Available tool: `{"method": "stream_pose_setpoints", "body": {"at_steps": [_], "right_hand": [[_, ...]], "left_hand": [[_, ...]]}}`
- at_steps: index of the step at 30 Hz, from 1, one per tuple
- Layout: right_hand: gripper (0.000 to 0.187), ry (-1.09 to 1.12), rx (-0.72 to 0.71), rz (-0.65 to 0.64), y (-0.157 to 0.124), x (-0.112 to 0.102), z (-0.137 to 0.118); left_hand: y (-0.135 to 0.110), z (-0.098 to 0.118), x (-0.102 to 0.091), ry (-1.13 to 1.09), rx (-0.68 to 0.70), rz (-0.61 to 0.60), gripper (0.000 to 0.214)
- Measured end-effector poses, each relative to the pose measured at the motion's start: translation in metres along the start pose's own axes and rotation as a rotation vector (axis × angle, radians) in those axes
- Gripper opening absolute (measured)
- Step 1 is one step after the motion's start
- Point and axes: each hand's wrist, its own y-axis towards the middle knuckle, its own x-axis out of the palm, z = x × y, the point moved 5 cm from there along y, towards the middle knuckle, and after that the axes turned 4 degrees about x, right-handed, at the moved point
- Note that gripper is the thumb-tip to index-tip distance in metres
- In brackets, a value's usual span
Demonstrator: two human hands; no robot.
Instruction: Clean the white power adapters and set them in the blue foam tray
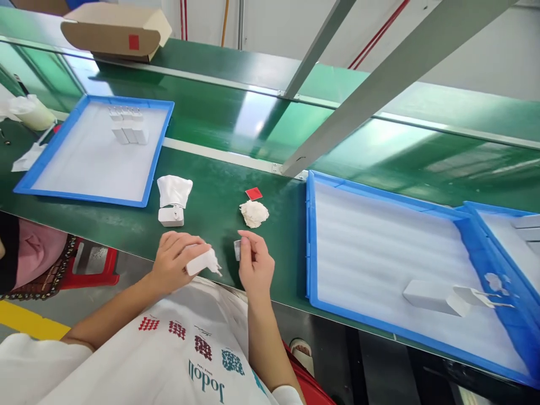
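My left hand (175,260) is closed round a small white charger plug (203,262), its prongs pointing right. My right hand (254,261) pinches a small clear film piece (237,250) just beside that plug. Both hands hover over the near edge of the green table (211,191). Ahead of them lie a crumpled white wad (253,214) and a small red square (253,193). Another white plug (171,216) with a white cloth (174,189) draped on it stands to the left.
A blue tray (40,174) at the left holds several white plugs (129,125) at its far end. A second blue tray (314,247) at the right holds two white plugs (439,297). A cardboard box (113,31) rests on the far shelf. Grey metal struts (379,84) slant overhead.
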Motion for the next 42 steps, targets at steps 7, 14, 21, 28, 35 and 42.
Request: {"method": "stream_pose_setpoints", "body": {"at_steps": [7, 14, 21, 28, 35, 42], "right_hand": [[0.030, -0.196, -0.175, -0.027, 0.014, 0.003, 0.013], [0.031, -0.256, -0.235, -0.105, 0.006, 0.014, 0.000], [0.027, -0.472, -0.322, -0.259, -0.008, 0.071, -0.033], [0.013, 0.007, -0.111, -0.253, 0.003, 0.047, -0.022], [0.019, 0.051, -0.011, -0.196, 0.001, 0.018, -0.009], [0.023, 0.101, 0.046, -0.224, -0.006, 0.008, 0.003]], "left_hand": [[-0.024, -0.056, -0.011, 0.188, -0.187, -0.068, 0.028], [-0.027, -0.076, -0.017, 0.101, -0.280, -0.087, 0.042], [-0.011, -0.075, -0.020, -0.056, -0.345, -0.089, 0.074], [0.031, -0.070, -0.024, -0.149, -0.528, -0.465, 0.057], [0.069, -0.088, -0.010, -0.141, -0.534, -0.892, 0.042], [0.093, -0.067, 0.008, -0.140, -0.433, -0.920, 0.040]]}}
